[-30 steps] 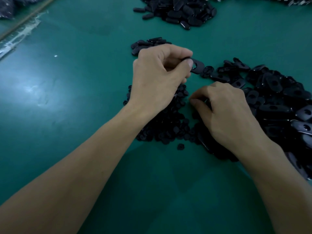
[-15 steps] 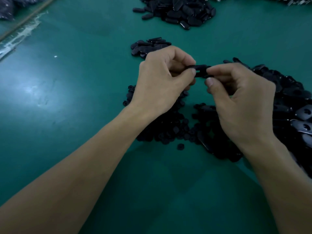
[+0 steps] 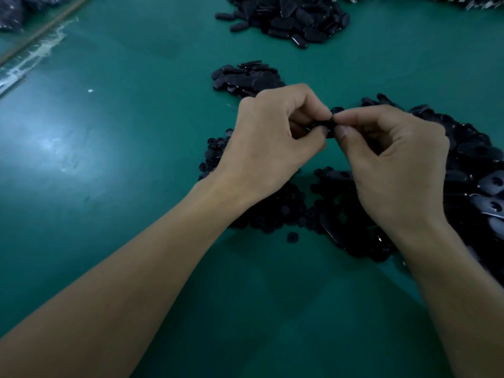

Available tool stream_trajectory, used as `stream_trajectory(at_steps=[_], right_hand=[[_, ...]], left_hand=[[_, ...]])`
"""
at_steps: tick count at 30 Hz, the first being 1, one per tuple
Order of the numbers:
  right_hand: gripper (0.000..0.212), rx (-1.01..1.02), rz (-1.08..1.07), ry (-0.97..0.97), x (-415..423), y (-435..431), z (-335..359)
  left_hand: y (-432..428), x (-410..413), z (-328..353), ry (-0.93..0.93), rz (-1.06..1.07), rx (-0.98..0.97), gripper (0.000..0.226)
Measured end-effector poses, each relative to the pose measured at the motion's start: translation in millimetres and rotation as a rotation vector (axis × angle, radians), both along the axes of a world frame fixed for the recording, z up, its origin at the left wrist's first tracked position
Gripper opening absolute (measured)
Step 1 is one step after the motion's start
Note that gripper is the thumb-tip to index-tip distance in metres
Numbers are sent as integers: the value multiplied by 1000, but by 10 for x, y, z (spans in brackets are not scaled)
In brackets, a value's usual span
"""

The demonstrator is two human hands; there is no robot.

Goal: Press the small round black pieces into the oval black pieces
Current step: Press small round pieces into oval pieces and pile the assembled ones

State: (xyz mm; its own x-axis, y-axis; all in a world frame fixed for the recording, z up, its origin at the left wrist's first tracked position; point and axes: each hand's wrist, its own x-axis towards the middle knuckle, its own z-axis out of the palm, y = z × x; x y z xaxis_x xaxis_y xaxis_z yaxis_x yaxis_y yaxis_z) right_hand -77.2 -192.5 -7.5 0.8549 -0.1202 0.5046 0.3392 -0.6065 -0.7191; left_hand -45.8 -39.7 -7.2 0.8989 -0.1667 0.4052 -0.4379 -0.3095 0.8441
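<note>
My left hand and my right hand meet above the green table, fingertips together. Between them they pinch one oval black piece, mostly hidden by thumbs and forefingers. Whether a small round piece sits in it I cannot tell. Under my left hand lies a heap of small round black pieces; one round piece lies loose at its near edge. To the right spreads a pile of oval black pieces with holes.
A small stack of oval pieces lies just beyond my hands, and a bigger heap of glossy ovals sits at the far edge. Clear plastic wrap lies at the far left on the green table.
My right hand rose from the round-piece heap and joined my left hand at the oval piece. Both hands have since drawn closer together and slightly toward me.
</note>
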Motion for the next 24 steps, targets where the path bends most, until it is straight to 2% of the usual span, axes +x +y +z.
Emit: stream_trajectory(at_steps=[6,13,18,24], right_hand=[[19,43,-7,-7,-9,20,3],[22,39,-12,-47,-28,38,20],[33,55,30,-4,-18,14,48],[34,51,11,32,-28,-9,50]], left_hand=[[2,12,10,15,-5,-6,15],[10,12,22,72,-13,-45,24],[15,7,22,104,-26,-69,23],[30,8,34,108,-69,-31,22]])
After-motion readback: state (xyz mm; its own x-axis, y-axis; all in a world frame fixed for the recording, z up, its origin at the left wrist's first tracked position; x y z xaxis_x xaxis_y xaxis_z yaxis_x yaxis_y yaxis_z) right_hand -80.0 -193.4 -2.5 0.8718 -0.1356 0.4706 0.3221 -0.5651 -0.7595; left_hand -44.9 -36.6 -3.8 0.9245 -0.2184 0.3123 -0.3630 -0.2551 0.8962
